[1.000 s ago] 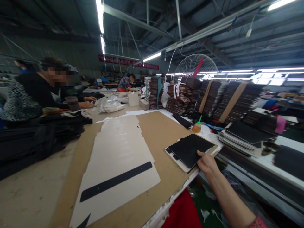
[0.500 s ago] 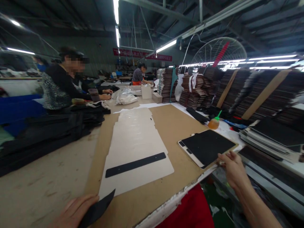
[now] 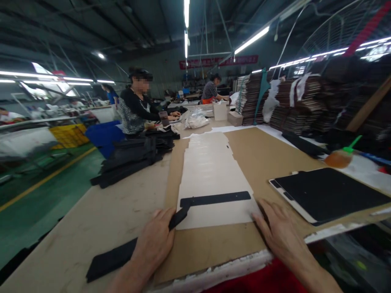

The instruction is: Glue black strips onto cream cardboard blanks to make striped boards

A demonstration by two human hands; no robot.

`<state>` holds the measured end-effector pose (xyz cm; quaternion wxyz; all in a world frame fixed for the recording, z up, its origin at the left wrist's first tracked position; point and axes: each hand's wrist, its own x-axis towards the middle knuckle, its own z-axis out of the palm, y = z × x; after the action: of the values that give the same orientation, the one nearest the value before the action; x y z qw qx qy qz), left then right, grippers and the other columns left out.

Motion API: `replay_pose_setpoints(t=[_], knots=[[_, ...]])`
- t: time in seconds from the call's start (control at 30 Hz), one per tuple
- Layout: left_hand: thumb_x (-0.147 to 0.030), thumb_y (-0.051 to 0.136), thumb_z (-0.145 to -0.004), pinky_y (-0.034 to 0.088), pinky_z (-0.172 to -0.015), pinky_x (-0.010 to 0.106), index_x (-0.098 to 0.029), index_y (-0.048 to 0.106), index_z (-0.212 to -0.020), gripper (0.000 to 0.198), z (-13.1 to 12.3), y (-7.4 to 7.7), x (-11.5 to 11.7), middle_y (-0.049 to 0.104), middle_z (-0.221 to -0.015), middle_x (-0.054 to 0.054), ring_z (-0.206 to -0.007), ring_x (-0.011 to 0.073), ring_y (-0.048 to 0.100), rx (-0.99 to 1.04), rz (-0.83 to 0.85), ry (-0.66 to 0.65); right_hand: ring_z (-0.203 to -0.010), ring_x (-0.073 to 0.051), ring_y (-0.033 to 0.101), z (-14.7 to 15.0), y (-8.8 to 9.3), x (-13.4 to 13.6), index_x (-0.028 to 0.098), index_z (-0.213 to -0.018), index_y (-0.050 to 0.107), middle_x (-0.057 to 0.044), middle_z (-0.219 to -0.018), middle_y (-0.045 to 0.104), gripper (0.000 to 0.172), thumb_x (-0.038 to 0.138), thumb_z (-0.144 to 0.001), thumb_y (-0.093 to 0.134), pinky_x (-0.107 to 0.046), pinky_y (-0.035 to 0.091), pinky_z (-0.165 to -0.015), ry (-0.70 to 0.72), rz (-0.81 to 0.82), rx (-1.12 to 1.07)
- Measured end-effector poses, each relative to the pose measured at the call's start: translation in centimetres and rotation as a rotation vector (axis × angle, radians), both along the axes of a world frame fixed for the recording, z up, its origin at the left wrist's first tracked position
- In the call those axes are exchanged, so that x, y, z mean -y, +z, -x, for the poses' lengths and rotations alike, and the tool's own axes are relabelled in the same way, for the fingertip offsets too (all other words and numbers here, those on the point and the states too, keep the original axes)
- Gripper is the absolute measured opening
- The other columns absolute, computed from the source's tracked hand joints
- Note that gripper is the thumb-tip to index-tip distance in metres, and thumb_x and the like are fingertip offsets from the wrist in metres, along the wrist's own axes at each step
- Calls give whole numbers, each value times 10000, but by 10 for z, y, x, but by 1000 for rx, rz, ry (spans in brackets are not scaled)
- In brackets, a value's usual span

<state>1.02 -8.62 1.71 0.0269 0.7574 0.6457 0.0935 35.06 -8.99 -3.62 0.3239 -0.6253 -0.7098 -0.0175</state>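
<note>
Far left on the counter (image 3: pixel 106 215), a dark pile (image 3: pixel 131 158) of flat pieces lies in front of a seated person (image 3: pixel 136 106). Nearer you, your left hand (image 3: pixel 157 240) rests palm down with its fingers (image 3: pixel 166 217) closed over a long black strip (image 3: pixel 110 258). The strip runs from the counter's near edge up to the corner of the white sheets (image 3: pixel 214 175). A second black strip (image 3: pixel 215 199) lies flat across those sheets, just beyond the first strip's tip. Your right hand (image 3: pixel 282 234) lies open and flat on the brown board (image 3: pixel 265 154), grasping nothing, with its fingertips at the sheets' near right corner. Further right lie a black panel (image 3: pixel 330 193) and an orange bottle (image 3: pixel 339 158).
</note>
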Motion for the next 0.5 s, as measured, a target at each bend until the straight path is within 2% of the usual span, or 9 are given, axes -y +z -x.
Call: replay_pose_setpoints(t=[0.23, 0.4, 0.47, 0.5], knots=[[-44, 449, -745, 409, -1090, 419, -126, 545, -1292, 561, -9, 4, 12, 601, -1312, 101, -1239, 246, 513, -12, 40, -39, -1168, -341, 574, -1, -20, 12, 124, -1210, 605, -165, -1216, 661, 446, 438, -960, 411, -551, 462, -981, 46, -53, 120], [-65, 487, -689, 439, -1074, 442, -187, 552, -1295, 622, 9, 1, 53, 600, -1333, 84, -1245, 267, 531, -70, 74, -125, -1136, -295, 617, -27, -40, 49, 195, -1271, 582, -113, -1259, 655, 398, 384, -939, 469, -486, 490, -974, 192, -132, 170], [-88, 513, -681, 465, -1040, 448, -222, 570, -1268, 604, 19, 8, 71, 622, -1303, 73, -1204, 277, 564, -34, 118, -137, -1156, -293, 610, -39, -47, 65, 238, -1309, 561, -88, -1280, 647, 411, 361, -922, 500, -486, 476, -995, 251, -162, 145], [-121, 521, -715, 489, -1001, 445, -238, 592, -1226, 529, 22, 14, 78, 654, -1245, 67, -1150, 276, 598, 16, 149, -103, -1162, -299, 607, -43, -47, 71, 249, -1306, 569, -84, -1275, 650, 410, 354, -913, 515, -496, 463, -1011, 253, -165, 108]])
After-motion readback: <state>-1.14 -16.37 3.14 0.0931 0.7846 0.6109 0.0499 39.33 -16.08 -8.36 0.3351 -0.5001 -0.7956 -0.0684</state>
